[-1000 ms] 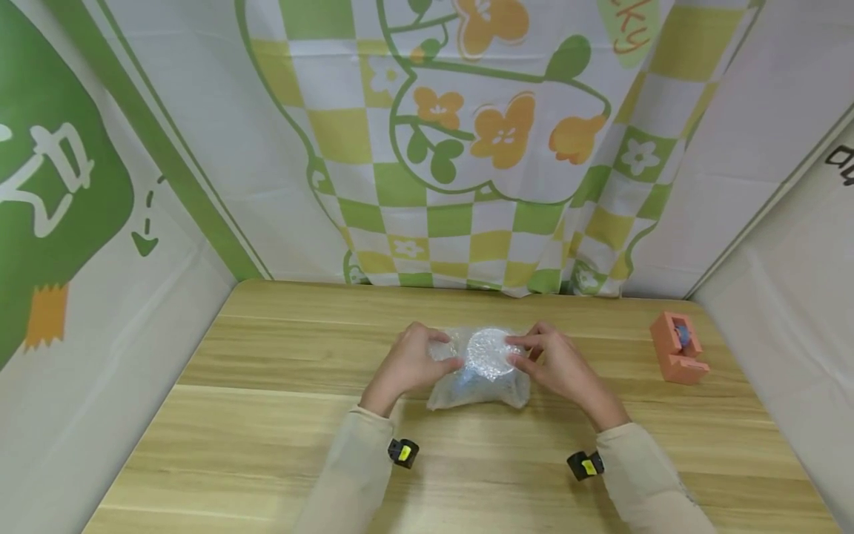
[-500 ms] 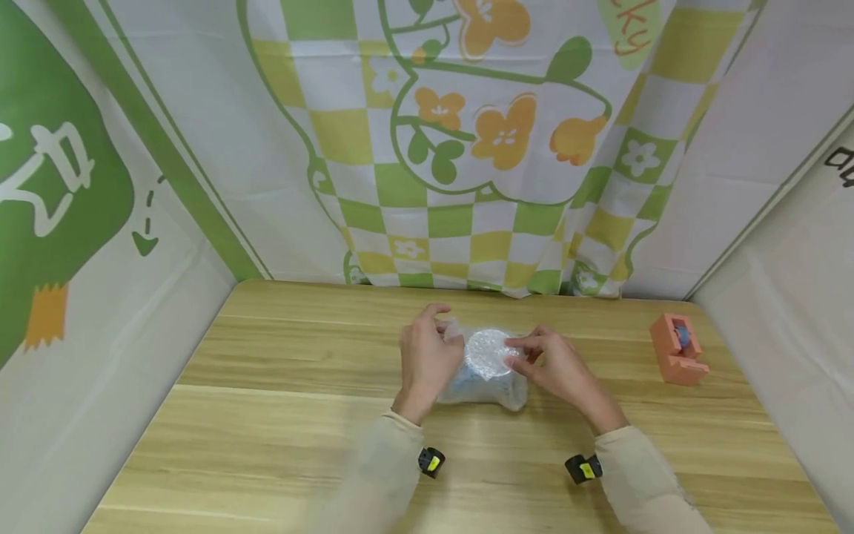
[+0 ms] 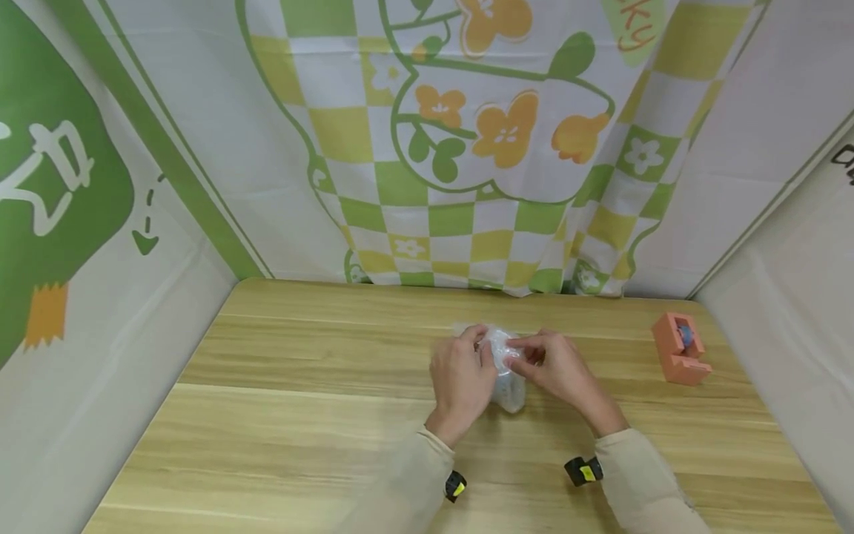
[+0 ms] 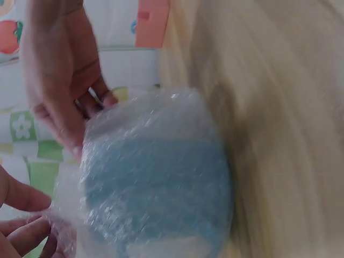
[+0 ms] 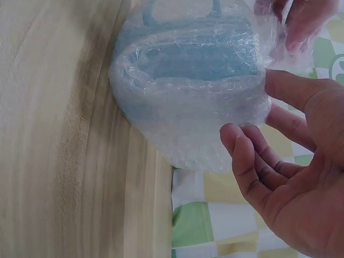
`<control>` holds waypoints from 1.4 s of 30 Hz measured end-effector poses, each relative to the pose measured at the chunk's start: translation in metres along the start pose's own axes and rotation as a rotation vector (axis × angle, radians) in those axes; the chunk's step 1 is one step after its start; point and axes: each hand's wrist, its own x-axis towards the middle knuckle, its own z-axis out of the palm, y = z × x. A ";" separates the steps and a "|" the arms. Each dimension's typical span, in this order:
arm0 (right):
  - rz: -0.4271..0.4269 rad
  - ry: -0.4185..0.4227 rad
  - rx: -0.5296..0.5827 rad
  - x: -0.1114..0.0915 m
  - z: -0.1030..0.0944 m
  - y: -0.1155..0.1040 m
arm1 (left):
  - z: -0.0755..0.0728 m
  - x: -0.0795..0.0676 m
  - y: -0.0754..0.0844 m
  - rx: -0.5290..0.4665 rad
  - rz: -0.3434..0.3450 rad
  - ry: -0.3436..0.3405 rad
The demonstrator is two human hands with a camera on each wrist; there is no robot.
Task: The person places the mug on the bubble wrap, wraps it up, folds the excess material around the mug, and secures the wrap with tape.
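A light blue, rounded thing wrapped in clear bubble wrap [image 3: 510,393] stands on the table between the two hands. In the left wrist view the bubble-wrapped thing [image 4: 156,172] shows its blue wall through the film. My left hand [image 3: 463,382] covers its left side and pinches a loose flap of bubble wrap [image 4: 65,228] between thumb and fingers. From the right, my right hand [image 3: 563,371] holds the upper edge of the bundle, thumb and fingers at the film; its lower fingers are curled [image 5: 244,161]. What lies inside is blurred by the wrap.
A coral-pink tape dispenser [image 3: 677,348] with a blue roll stands at the table's back right. Behind the wooden table [image 3: 300,415] hangs a green-and-yellow checked cloth [image 3: 447,222]. Printed fabric walls rise on both sides.
My left hand has lifted the left end of the bubble wrap and brought it rightward over the bundle, which now looks narrower. The right hand has stayed nearly in place.
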 end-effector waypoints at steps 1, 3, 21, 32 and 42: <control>0.002 0.004 0.005 0.000 0.000 0.000 | 0.002 -0.002 0.000 0.021 0.011 -0.005; 0.007 0.011 0.017 -0.001 0.002 0.000 | 0.005 -0.007 0.001 0.056 0.034 -0.019; -0.058 -0.226 0.351 -0.007 -0.010 0.013 | 0.016 -0.038 -0.024 0.251 0.402 -0.123; 0.039 -0.330 0.516 -0.014 -0.014 0.014 | 0.020 -0.037 -0.034 0.074 0.411 -0.065; -0.175 -0.112 0.043 -0.011 -0.015 0.000 | -0.002 -0.020 -0.056 -0.022 0.562 -0.332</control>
